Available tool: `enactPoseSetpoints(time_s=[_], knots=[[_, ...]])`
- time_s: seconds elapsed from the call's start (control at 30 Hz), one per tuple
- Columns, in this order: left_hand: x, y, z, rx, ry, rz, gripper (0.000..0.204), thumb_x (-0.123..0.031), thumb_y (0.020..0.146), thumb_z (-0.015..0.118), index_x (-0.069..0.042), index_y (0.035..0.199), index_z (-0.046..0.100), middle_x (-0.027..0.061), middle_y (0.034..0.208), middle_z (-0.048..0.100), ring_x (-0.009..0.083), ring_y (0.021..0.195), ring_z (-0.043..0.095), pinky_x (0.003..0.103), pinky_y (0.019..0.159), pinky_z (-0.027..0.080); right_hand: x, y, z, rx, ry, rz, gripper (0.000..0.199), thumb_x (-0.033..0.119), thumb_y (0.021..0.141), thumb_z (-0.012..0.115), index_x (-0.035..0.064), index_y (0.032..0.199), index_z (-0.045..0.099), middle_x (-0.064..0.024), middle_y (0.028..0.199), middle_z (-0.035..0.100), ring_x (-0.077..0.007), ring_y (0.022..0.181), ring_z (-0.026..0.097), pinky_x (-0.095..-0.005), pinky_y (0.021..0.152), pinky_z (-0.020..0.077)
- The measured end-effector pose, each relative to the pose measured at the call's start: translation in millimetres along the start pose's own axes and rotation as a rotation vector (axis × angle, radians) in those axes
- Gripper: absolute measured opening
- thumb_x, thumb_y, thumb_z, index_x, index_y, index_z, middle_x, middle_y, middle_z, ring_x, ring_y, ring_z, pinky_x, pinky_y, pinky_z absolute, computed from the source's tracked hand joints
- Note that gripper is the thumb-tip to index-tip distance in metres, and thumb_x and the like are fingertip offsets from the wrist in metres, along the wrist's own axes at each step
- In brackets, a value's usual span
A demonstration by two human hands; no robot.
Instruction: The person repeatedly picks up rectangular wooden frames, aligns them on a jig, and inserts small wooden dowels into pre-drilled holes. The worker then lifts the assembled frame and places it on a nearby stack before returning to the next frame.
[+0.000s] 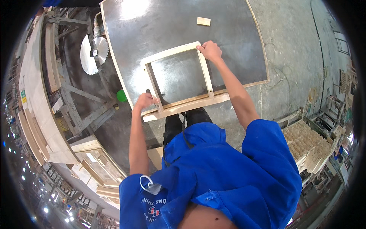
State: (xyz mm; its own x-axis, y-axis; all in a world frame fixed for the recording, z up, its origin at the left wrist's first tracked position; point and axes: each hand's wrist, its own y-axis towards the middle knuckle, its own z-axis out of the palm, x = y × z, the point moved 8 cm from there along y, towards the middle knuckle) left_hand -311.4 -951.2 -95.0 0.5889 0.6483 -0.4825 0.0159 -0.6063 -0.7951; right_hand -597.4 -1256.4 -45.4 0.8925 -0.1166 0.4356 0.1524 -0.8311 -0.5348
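Note:
A pale wooden frame (pixel 172 52) of several joined bars lies on the dark-topped table (pixel 232 38), its near rail along the table's front edge. My right hand (pixel 211 51) is closed round the frame's far right corner. At the near left, my left hand (pixel 146 101) has its fingers closed at the left bar, close to where it meets the near rail. Dark holes show in the side bars near the joints. A small wooden block (pixel 203 21) lies on the tabletop beyond the frame, apart from both hands.
Left of the table stands a circular saw blade (pixel 100 50) with a metal guard, beside a timber rack. A green round object (pixel 121 95) is on the floor by the table's left edge. Stacked wood pieces (pixel 307 143) are at the right; more boards (pixel 34 133) lie at the left.

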Motion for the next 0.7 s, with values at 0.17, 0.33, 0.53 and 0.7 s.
enactPoseSetpoints(time_s=[0.17, 0.33, 0.53, 0.7], knots=[[-26, 42, -112, -0.455, -0.267, 0.073, 0.056, -0.039, 0.079, 0.077, 0.001, 0.115, 0.065, 0.0179, 0.086, 0.072, 0.0198, 0.078, 0.069, 0.034, 0.067, 0.054, -18, -48, 13, 0.15, 0.016, -0.091, 0.047, 0.051, 0.078, 0.072, 0.0044, 0.086, 0.071, -0.0164, 0.085, 0.07, -0.0346, 0.085, 0.067, -0.0447, 0.074, 0.0515], [-32, 50, -139, -0.55, -0.111, 0.056, 0.06, -0.043, 0.075, 0.079, -0.002, 0.115, 0.062, 0.0177, 0.094, 0.072, 0.0246, 0.083, 0.07, 0.037, 0.074, 0.054, -85, -89, 48, 0.245, 0.116, 0.116, 0.044, 0.048, 0.075, 0.076, 0.0049, 0.082, 0.071, -0.0147, 0.085, 0.071, -0.0327, 0.083, 0.068, -0.0439, 0.076, 0.0518], [-62, 24, -141, -0.726, 0.147, -0.146, 0.078, -0.046, 0.073, 0.079, -0.009, 0.132, 0.043, 0.0137, 0.119, 0.064, 0.0328, 0.108, 0.062, 0.045, 0.088, 0.048, -58, -106, 46, -0.009, 0.008, 0.079, 0.045, 0.045, 0.081, 0.071, 0.001, 0.085, 0.059, -0.0211, 0.086, 0.067, -0.042, 0.086, 0.065, -0.0496, 0.074, 0.051], [-134, -13, -105, -1.109, 0.437, 0.299, 0.058, -0.037, 0.074, 0.077, -0.006, 0.118, 0.056, 0.0169, 0.108, 0.064, 0.0357, 0.101, 0.059, 0.045, 0.083, 0.048, -67, -103, 45, -0.05, 0.088, -0.057, 0.042, 0.04, 0.084, 0.069, -0.0008, 0.084, 0.061, -0.0204, 0.081, 0.067, -0.0394, 0.083, 0.066, -0.0459, 0.072, 0.0515]])
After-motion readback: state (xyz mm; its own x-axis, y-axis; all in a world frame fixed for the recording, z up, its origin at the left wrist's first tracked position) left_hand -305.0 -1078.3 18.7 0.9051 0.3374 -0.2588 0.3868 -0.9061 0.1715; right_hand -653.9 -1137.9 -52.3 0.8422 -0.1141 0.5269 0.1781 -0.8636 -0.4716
